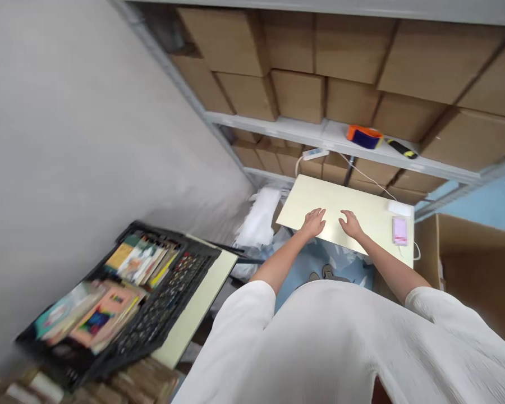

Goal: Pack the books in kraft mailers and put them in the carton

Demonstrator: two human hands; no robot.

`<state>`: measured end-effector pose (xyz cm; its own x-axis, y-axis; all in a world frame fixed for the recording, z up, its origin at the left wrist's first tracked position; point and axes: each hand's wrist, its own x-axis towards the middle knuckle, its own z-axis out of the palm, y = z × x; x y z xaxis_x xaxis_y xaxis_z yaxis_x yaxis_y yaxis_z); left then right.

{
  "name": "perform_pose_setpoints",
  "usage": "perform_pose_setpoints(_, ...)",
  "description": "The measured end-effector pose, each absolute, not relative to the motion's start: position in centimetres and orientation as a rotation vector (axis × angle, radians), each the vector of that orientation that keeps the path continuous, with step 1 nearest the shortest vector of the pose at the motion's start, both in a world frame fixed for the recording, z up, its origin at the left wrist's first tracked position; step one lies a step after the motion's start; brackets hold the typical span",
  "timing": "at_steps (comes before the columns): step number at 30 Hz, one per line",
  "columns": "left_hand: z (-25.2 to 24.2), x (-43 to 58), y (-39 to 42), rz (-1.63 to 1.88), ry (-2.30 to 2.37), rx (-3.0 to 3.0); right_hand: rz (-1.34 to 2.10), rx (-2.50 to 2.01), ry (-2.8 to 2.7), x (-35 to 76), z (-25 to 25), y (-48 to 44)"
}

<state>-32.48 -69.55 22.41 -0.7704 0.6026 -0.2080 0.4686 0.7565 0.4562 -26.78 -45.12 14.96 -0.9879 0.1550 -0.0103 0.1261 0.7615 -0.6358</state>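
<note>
Both hands rest at the near edge of a pale cream tabletop (340, 196), apart from each other. My left hand (313, 222) lies on its left part, fingers loosely spread and holding nothing. To the right, my right hand (350, 224) is also on the board with its fingers apart and nothing in them. Beyond the right hand lies a phone (399, 231) with a pinkish, blurred screen. Behind the phone is a small white box-shaped device (399, 209), with a white cable near it.
Shelves of cardboard boxes (298, 92) stand ahead. An orange-and-blue tape roll (364, 136) and a black-and-yellow cutter (401, 148) lie on the shelf edge, above a power strip (315, 154). A black crate (160, 314) of booklets is at left, an open carton (475, 264) at right.
</note>
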Motion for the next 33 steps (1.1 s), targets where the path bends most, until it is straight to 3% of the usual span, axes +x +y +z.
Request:
perform_pose_setpoints(13, 24.6, -26.3, -91.6, 0.794, 2.995, -0.314, 1.324, 1.054, -2.846, -39.8, 15.6, -70.8)
perform_pose_setpoints(24, 26.2, -15.4, -108.7, 0.826, 3.06, -1.01, 1.273, 1.728, -2.513, -34.9, 20.6, -95.9)
perform_pose_setpoints(33, 27.0, -9.7, -124.4, 0.785, 3.085, -1.055, 1.11, 1.94, -2.4, -28.2, 23.6, -114.1)
